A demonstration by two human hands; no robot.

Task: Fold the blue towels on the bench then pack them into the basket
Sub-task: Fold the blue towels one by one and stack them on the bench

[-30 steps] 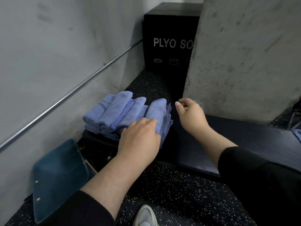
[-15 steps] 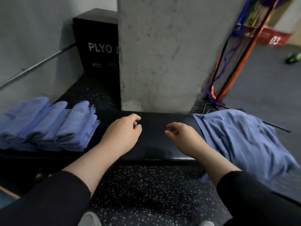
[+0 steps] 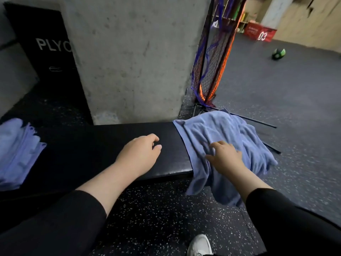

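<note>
Closest to the viewer, a white shoe (image 3: 200,245) stands on the speckled rubber floor (image 3: 156,209), with two black sleeves reaching forward over it. The left hand (image 3: 139,156) hovers over the middle of the black padded counter (image 3: 103,145), its fingers loosely curled and holding nothing. The right hand (image 3: 226,158) rests on an unfolded blue towel (image 3: 230,137), fingers spread and bent into the cloth; whether it has a grip yet cannot be told. This towel is draped over the counter's right end, hanging past the front edge toward the floor. At the counter's left end sits a stack of folded blue towels (image 3: 16,152), so folding looks mostly done, with this towel left to fold and packing still ahead. No basket is in view. Beyond the counter rise a concrete pillar (image 3: 132,58), a black plyo box (image 3: 46,52) and an orange and blue net (image 3: 215,58), with a green ball (image 3: 278,54) and a red box (image 3: 260,33) farther off.
</note>
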